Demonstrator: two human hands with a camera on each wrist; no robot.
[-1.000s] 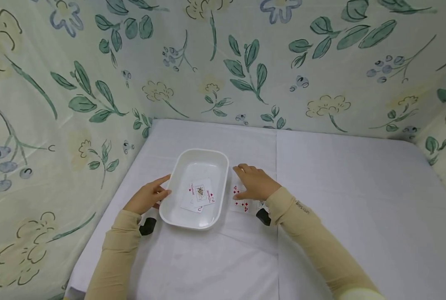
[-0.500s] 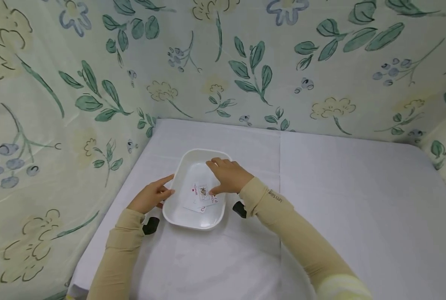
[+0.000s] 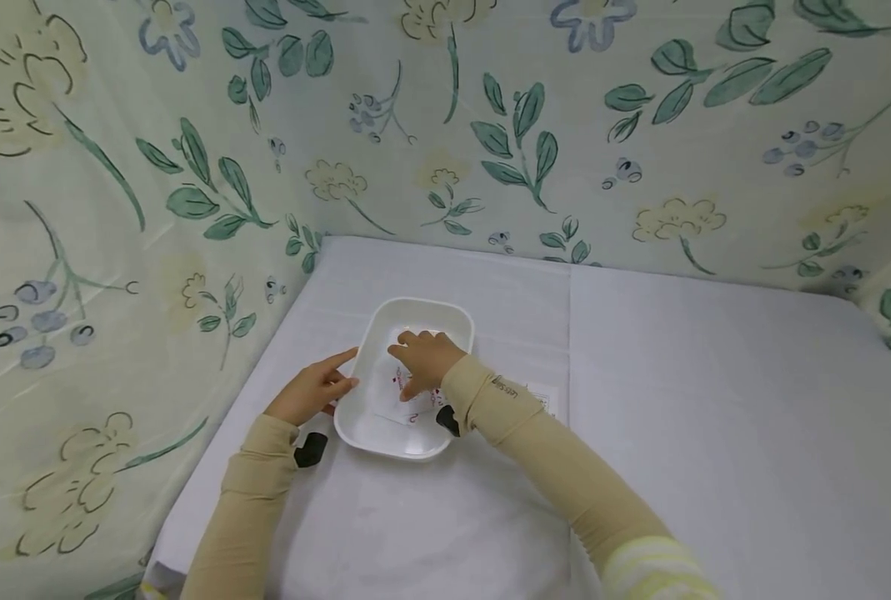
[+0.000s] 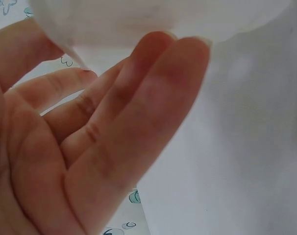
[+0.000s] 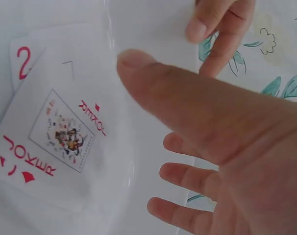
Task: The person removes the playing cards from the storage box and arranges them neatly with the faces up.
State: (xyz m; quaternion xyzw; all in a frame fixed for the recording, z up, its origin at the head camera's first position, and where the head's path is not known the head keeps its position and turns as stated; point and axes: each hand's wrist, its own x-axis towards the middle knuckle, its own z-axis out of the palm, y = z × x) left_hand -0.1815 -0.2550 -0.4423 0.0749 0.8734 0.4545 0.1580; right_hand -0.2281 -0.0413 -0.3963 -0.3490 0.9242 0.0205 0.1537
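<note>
A white rectangular tray [image 3: 355, 433] stands on the cloth with several playing cards in it. My left hand [image 3: 312, 390] grips its left rim, thumb over the edge; in the left wrist view the other fingers [image 4: 153, 98] lie beneath the lip. Over the tray hovers my right hand [image 3: 426, 362], its thumb [image 5: 173, 93] and fingers spread, no card visible between them. In the right wrist view a joker card [image 5: 21, 127] lies face up across a card with a red 2 [image 5: 23, 61]. In the head view the right hand partly covers these cards.
A further card [image 3: 543, 397] lies on the white cloth [image 3: 640, 467], right of the tray and partly hidden by the right sleeve. Floral fabric [image 3: 415, 125] rises behind and along the left of the table.
My right hand has moved left from the four of diamonds beside the tray to above the tray; the four now does not show on the cloth. The left hand stays at the rim.
</note>
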